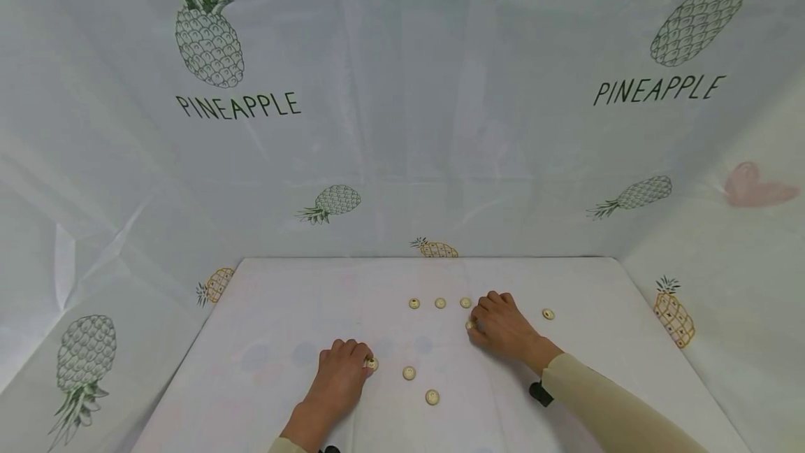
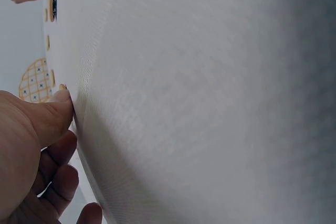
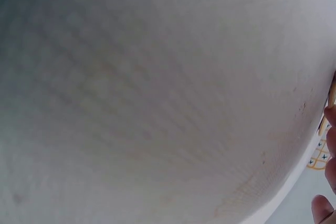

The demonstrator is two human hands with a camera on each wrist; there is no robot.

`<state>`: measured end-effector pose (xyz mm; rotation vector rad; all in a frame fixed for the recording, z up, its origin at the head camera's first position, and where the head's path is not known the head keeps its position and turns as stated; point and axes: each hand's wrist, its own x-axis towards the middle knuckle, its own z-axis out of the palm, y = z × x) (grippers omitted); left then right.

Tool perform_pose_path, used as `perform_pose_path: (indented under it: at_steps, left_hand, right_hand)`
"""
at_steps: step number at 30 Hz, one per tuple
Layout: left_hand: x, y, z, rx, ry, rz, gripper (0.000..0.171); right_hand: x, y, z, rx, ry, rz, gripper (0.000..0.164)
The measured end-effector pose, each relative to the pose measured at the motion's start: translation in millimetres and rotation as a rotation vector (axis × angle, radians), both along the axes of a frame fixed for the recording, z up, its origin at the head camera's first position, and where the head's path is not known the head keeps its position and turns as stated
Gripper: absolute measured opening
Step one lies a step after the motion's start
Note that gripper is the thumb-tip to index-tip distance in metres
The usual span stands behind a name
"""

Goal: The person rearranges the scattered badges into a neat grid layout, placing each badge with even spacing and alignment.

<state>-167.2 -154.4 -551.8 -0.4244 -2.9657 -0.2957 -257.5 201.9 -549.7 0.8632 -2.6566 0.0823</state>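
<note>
My left hand point(image 1: 342, 375) pinches a small round wooden disc point(image 1: 372, 364) at its edge, low over the white cloth. In the left wrist view the thumb point(image 2: 55, 111) reaches the edge of that disc point(image 2: 62, 86). Farther forward and to the right, my right hand point(image 1: 503, 327) holds another wooden disc point(image 1: 469, 325) at its thumb and fingertips. Only the fingers point(image 3: 331, 150) of this hand show at the border of the right wrist view, with a disc edge point(image 3: 332, 94) beside them.
Three discs form a row at the back, the middle disc point(image 1: 440, 303) among them. A disc point(image 1: 548, 314) lies right of my right hand. Two more, a nearer disc point(image 1: 432, 397) and another disc point(image 1: 409, 372), lie right of my left hand. Pineapple-printed cloth walls point(image 1: 428, 145) surround the table point(image 1: 302, 299).
</note>
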Motion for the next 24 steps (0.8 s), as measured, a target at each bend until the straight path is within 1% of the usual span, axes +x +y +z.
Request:
perform_pose_path:
  at_steps: [6, 13, 24]
  left_hand:
    - [0.5, 0.5, 1.6, 0.007, -0.002, 0.005, 0.022]
    - [1.3, 0.3, 2.5, 0.016, -0.008, 0.005, 0.022]
    - [0.2, 1.8, 1.9, 0.003, -0.041, 0.027, 0.022]
  right_hand:
    - [-0.5, -0.1, -1.5, -0.012, 0.020, 0.012, 0.016]
    - [-0.5, -0.3, -0.8, -0.015, 0.009, 0.007, 0.017]
    - [-0.7, 0.7, -1.8, -0.030, 0.034, 0.025, 0.016]
